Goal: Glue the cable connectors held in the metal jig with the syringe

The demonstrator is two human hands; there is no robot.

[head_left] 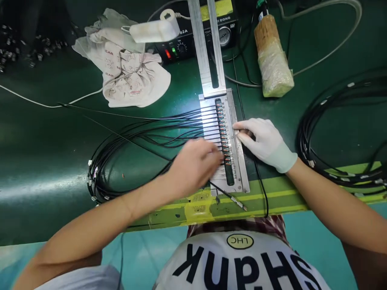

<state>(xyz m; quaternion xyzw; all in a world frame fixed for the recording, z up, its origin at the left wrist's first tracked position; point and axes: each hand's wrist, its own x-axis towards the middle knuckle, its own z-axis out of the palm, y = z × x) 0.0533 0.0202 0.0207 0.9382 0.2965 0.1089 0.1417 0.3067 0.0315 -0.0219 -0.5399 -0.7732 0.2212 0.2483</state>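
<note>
A flat metal fixture (pixel 238 161) lies near the table's front edge, with a row of small wire-ended connectors (pixel 222 125) along its slot. Several black cables (pixel 178 117) run into it from a coil on the left. My bare left hand (pixel 196 163) is over the fixture's lower left side, slightly blurred, fingers curled together at the row; what they hold is hidden. Below that hand a loose cable end (pixel 237 201) with a metal plug sticks out. My right hand (pixel 264 141), in a white glove, has thumb and forefinger closed on the fixture's right edge rail.
A black control box (pixel 181 50) with a gauge stands behind. A white cloth bundle (pixel 133 76) lies back left, below a white lamp-like device (pixel 154 30). A wrapped wooden-handled tool (pixel 273 60) is back right. Another cable coil (pixel 305 133) lies right; dark small parts (pixel 39 50) are far left.
</note>
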